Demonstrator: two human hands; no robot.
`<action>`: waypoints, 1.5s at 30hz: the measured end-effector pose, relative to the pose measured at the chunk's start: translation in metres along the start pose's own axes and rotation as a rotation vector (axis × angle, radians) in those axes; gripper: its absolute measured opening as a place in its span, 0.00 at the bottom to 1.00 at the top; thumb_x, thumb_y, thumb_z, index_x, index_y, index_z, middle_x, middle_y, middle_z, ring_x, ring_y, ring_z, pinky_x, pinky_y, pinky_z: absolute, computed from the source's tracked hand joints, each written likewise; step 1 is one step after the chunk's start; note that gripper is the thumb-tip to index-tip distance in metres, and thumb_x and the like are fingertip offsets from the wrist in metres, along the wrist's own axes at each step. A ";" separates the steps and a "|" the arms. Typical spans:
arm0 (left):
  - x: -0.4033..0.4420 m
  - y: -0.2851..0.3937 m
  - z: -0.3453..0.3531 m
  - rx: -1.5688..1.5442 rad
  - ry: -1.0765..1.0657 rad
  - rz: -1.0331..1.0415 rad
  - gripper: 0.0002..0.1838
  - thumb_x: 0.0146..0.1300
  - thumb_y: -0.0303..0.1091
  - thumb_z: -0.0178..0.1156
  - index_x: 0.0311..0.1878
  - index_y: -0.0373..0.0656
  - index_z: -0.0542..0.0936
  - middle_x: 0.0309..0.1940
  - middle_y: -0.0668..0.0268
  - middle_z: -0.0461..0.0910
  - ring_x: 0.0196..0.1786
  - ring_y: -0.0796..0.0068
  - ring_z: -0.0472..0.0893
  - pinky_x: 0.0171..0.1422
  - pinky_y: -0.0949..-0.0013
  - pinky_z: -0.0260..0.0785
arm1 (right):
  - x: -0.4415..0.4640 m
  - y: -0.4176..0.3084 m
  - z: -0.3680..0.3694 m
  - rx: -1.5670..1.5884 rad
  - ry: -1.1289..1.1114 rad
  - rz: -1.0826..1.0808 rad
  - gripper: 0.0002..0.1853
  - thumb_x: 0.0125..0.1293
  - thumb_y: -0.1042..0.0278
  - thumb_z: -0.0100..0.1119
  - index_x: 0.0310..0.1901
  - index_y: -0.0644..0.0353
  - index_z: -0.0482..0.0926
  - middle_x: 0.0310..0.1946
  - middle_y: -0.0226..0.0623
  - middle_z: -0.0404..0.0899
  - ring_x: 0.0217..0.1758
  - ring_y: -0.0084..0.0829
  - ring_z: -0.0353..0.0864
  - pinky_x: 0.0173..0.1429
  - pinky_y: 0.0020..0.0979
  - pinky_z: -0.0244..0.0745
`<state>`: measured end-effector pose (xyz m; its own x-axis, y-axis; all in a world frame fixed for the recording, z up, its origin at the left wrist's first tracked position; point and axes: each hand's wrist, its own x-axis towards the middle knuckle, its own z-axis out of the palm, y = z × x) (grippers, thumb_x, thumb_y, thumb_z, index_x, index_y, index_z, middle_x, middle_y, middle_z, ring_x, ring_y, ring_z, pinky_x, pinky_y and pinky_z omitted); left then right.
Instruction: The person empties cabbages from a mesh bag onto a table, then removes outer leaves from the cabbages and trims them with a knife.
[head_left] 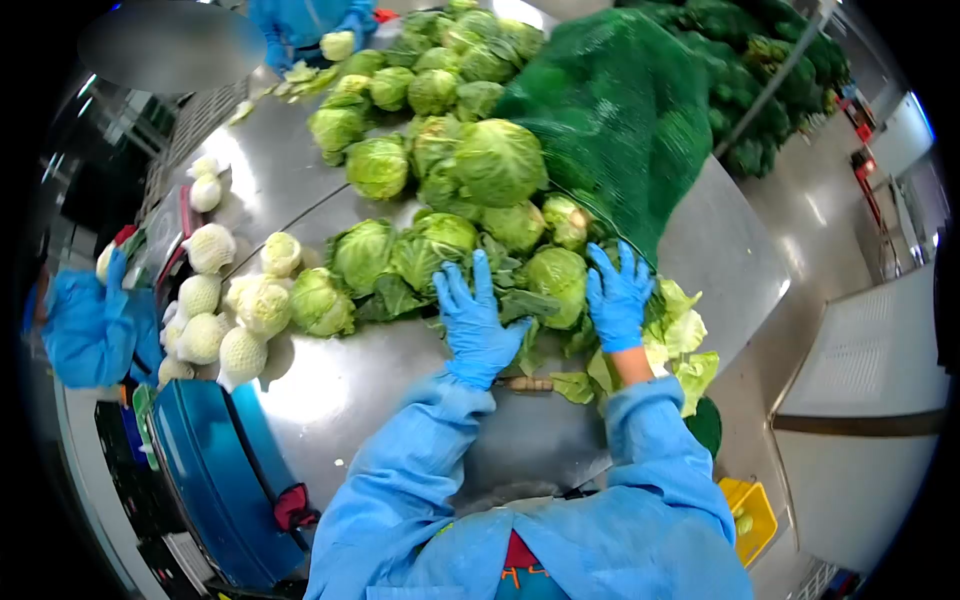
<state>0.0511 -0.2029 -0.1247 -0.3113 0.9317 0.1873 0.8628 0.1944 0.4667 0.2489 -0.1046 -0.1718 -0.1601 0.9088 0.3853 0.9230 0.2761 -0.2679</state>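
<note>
My left hand (478,325), in a blue glove, has its fingers spread over the leaves at the near edge of a heap of green cabbages (500,163). My right hand (618,297), gloved too, lies with fingers apart beside a cabbage (556,284), close to the mouth of a green mesh bag (620,130). Whether it touches the bag I cannot tell. Loose outer leaves (682,335) lie to the right of that hand. Between my forearms a wooden handle (527,384) shows on the metal table; its other end is hidden under leaves.
White foam-netted cabbages (200,338) and peeled ones (262,303) stand on the metal table (330,385) at left. A blue bin (205,470) is at lower left, a yellow crate (748,515) at lower right. Co-workers in blue (300,25) stand across and at left (90,320).
</note>
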 end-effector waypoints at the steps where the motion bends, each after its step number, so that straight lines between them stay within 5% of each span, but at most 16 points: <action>1: -0.003 -0.004 0.001 -0.017 0.017 0.008 0.67 0.41 0.50 0.77 0.77 0.46 0.41 0.72 0.31 0.41 0.73 0.29 0.42 0.76 0.40 0.40 | -0.005 -0.004 -0.010 -0.075 -0.003 -0.011 0.24 0.65 0.50 0.54 0.63 0.34 0.73 0.68 0.42 0.62 0.69 0.56 0.58 0.71 0.68 0.40; 3: -0.007 -0.018 -0.002 -0.048 -0.015 0.052 0.67 0.42 0.51 0.76 0.78 0.48 0.41 0.72 0.33 0.40 0.74 0.30 0.41 0.76 0.42 0.40 | -0.016 -0.026 -0.041 -0.047 0.169 -0.031 0.24 0.64 0.56 0.57 0.62 0.45 0.74 0.67 0.45 0.65 0.65 0.56 0.63 0.70 0.61 0.50; 5: -0.014 -0.043 -0.021 -0.185 -0.103 0.139 0.61 0.46 0.51 0.74 0.78 0.50 0.47 0.74 0.40 0.42 0.76 0.37 0.42 0.77 0.47 0.41 | -0.047 -0.028 -0.047 0.415 0.150 -0.228 0.22 0.61 0.62 0.60 0.58 0.54 0.76 0.62 0.47 0.69 0.60 0.56 0.69 0.66 0.52 0.61; 8: -0.033 -0.085 -0.039 -0.429 0.074 0.155 0.43 0.55 0.45 0.69 0.73 0.50 0.61 0.73 0.52 0.55 0.75 0.52 0.54 0.78 0.55 0.45 | -0.107 -0.051 -0.044 0.487 -0.469 -0.246 0.18 0.57 0.65 0.61 0.50 0.56 0.79 0.48 0.43 0.76 0.51 0.49 0.74 0.55 0.47 0.68; 12: -0.075 -0.146 -0.029 -0.718 0.296 -0.252 0.25 0.60 0.30 0.64 0.62 0.45 0.75 0.59 0.66 0.76 0.58 0.70 0.76 0.59 0.68 0.70 | -0.137 -0.066 -0.036 0.240 -0.424 -0.390 0.16 0.57 0.63 0.62 0.47 0.55 0.78 0.39 0.40 0.76 0.46 0.42 0.75 0.49 0.42 0.68; 17: -0.134 -0.215 0.013 -0.359 0.182 -0.260 0.22 0.60 0.32 0.63 0.58 0.40 0.75 0.57 0.57 0.76 0.62 0.60 0.74 0.66 0.62 0.65 | -0.158 -0.014 -0.028 0.400 -0.504 -0.506 0.18 0.58 0.62 0.63 0.49 0.54 0.77 0.38 0.41 0.77 0.44 0.44 0.76 0.51 0.42 0.69; 20: -0.151 -0.184 0.012 -0.238 0.069 -0.040 0.30 0.61 0.37 0.63 0.65 0.38 0.69 0.65 0.51 0.69 0.66 0.55 0.70 0.70 0.59 0.63 | -0.165 0.040 -0.060 0.581 -0.405 -0.409 0.15 0.57 0.65 0.65 0.46 0.56 0.77 0.36 0.41 0.79 0.40 0.43 0.79 0.49 0.41 0.73; 26: -0.157 -0.017 0.050 -0.230 -0.443 0.381 0.64 0.46 0.69 0.66 0.75 0.37 0.47 0.72 0.35 0.48 0.74 0.34 0.50 0.77 0.46 0.42 | -0.131 0.118 -0.093 0.492 0.152 0.294 0.10 0.57 0.73 0.65 0.40 0.60 0.77 0.40 0.41 0.81 0.40 0.35 0.81 0.44 0.33 0.75; 27: -0.155 0.005 0.065 -0.225 -0.416 0.362 0.64 0.46 0.70 0.65 0.75 0.37 0.47 0.72 0.34 0.48 0.74 0.33 0.49 0.77 0.44 0.41 | -0.110 0.129 -0.093 0.363 0.203 0.340 0.10 0.58 0.72 0.65 0.41 0.61 0.78 0.41 0.42 0.82 0.42 0.34 0.81 0.47 0.33 0.75; 29: -0.152 0.043 0.100 -0.219 -0.362 0.314 0.65 0.46 0.71 0.64 0.76 0.38 0.45 0.71 0.32 0.48 0.73 0.30 0.47 0.77 0.41 0.39 | -0.062 0.128 -0.079 0.892 0.432 0.297 0.16 0.56 0.74 0.64 0.48 0.59 0.80 0.44 0.42 0.82 0.51 0.34 0.80 0.56 0.30 0.73; 31: -0.141 0.085 0.110 -0.079 -0.448 0.256 0.63 0.48 0.70 0.63 0.75 0.37 0.47 0.71 0.30 0.45 0.75 0.31 0.44 0.77 0.40 0.34 | -0.043 0.145 -0.044 0.862 0.316 0.255 0.19 0.57 0.70 0.63 0.52 0.52 0.82 0.48 0.40 0.83 0.59 0.35 0.76 0.70 0.39 0.62; 34: -0.136 0.121 0.145 0.122 -0.452 0.237 0.58 0.50 0.71 0.60 0.74 0.37 0.52 0.69 0.32 0.50 0.74 0.32 0.45 0.76 0.38 0.34 | -0.057 0.146 -0.006 0.215 -0.145 0.232 0.16 0.57 0.63 0.61 0.49 0.48 0.84 0.50 0.33 0.82 0.62 0.38 0.74 0.76 0.51 0.48; 37: -0.133 0.133 0.171 0.117 -0.641 0.382 0.50 0.52 0.66 0.58 0.70 0.38 0.62 0.70 0.43 0.55 0.74 0.34 0.46 0.76 0.35 0.31 | -0.084 0.160 -0.008 0.261 -0.194 0.115 0.14 0.59 0.57 0.59 0.47 0.43 0.85 0.48 0.28 0.83 0.63 0.37 0.73 0.77 0.56 0.38; 39: -0.160 0.142 0.188 -0.016 -0.556 0.571 0.47 0.54 0.67 0.56 0.66 0.35 0.67 0.67 0.39 0.57 0.72 0.35 0.50 0.76 0.35 0.28 | -0.110 0.187 -0.022 0.261 -0.144 0.060 0.11 0.57 0.60 0.61 0.42 0.45 0.86 0.45 0.27 0.83 0.63 0.36 0.73 0.77 0.53 0.42; 42: -0.157 0.187 0.140 0.067 -0.899 0.783 0.45 0.54 0.67 0.57 0.65 0.39 0.69 0.69 0.42 0.57 0.72 0.39 0.52 0.77 0.37 0.35 | -0.161 0.235 -0.068 0.160 -0.066 -0.050 0.09 0.54 0.65 0.63 0.38 0.47 0.86 0.44 0.28 0.83 0.61 0.38 0.73 0.76 0.53 0.44; 45: -0.149 0.182 0.133 -0.267 -0.906 0.669 0.39 0.55 0.64 0.59 0.62 0.44 0.74 0.67 0.48 0.63 0.73 0.46 0.56 0.74 0.36 0.44 | -0.204 0.278 -0.115 0.121 -0.013 0.039 0.13 0.52 0.70 0.64 0.41 0.49 0.86 0.44 0.34 0.82 0.58 0.43 0.74 0.69 0.47 0.60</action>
<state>0.3073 -0.2657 -0.1829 0.6690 0.7232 -0.1714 0.6015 -0.3914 0.6964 0.5788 -0.2496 -0.2231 -0.1298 0.9236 0.3608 0.8797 0.2752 -0.3878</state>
